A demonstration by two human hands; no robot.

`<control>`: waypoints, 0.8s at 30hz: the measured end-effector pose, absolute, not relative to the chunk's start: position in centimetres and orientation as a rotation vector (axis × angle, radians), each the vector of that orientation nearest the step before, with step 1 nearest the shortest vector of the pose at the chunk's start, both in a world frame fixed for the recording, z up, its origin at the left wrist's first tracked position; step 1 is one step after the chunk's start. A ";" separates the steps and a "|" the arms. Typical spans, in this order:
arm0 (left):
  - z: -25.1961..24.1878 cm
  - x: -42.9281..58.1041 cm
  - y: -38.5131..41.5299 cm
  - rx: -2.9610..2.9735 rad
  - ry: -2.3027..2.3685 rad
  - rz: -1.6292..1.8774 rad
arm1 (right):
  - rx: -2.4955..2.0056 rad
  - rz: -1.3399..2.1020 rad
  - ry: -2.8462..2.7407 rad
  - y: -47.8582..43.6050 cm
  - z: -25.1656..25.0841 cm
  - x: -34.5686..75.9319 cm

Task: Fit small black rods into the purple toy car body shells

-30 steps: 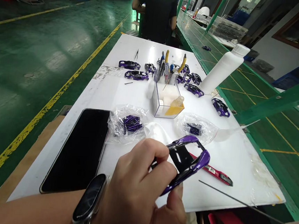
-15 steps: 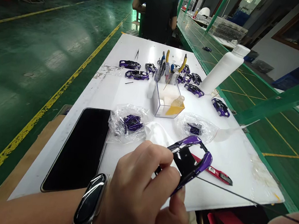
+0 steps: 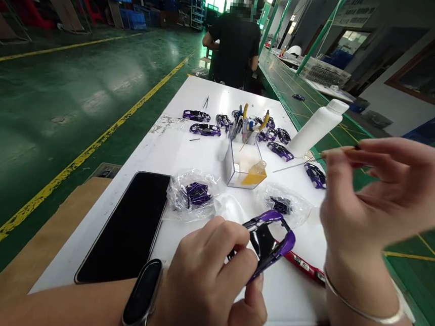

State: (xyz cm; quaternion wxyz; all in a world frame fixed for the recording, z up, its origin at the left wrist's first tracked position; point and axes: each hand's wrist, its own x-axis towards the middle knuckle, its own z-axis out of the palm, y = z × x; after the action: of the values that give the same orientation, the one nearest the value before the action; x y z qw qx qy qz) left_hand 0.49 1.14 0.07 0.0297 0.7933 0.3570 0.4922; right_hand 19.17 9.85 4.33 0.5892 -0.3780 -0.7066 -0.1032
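My left hand (image 3: 211,279), with a dark smartwatch on its wrist, is closed on a purple toy car body (image 3: 270,238) held just above the white table (image 3: 187,155). My right hand (image 3: 382,197), with a thin bracelet on its wrist, is raised at the right. Its thumb and forefinger pinch a thin dark rod (image 3: 297,166) that points left toward the clear box. Below the car body lies a red utility knife (image 3: 303,265).
A black phone (image 3: 128,229) lies at the left. Two plastic bags of purple parts (image 3: 195,194) sit mid-table, near a clear box (image 3: 245,160) of tools and a yellow bottle. Several purple car bodies (image 3: 205,129) and a white bottle (image 3: 317,126) stand behind. A person in black sits at the far end.
My right hand has risen into view from the lower right, carrying the thin rod up and over the table. The camera tilted up. My left hand keeps the car body.
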 end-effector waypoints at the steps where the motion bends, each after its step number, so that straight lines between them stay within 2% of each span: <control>1: 0.1 0.4 1.2 2.460 1.092 1.521 | -0.829 -0.325 -1.588 10.6 4.2 19.1; 3: 0.2 0.2 1.4 2.488 1.076 1.534 | -0.815 -0.412 -1.567 12.0 3.8 18.9; 15: 0.1 0.3 1.5 2.512 1.047 1.546 | -1.201 -0.299 -1.782 14.3 3.1 19.3; 20: 0.3 -0.2 1.5 2.463 1.022 1.540 | -1.232 -0.222 -1.891 11.8 3.8 19.3; 22: 0.5 -0.3 1.5 2.358 0.989 1.472 | -1.094 -0.016 -1.806 9.0 4.2 19.6; 24: 0.6 -0.3 1.6 2.197 0.930 1.389 | -0.983 0.437 -1.809 6.1 4.1 20.1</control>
State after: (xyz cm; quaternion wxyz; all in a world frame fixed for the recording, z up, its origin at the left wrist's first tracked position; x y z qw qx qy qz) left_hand -0.33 1.61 0.61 0.1892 0.7815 0.3308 0.4940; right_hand 20.05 6.07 4.10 0.4955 -0.4058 -0.7466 0.1802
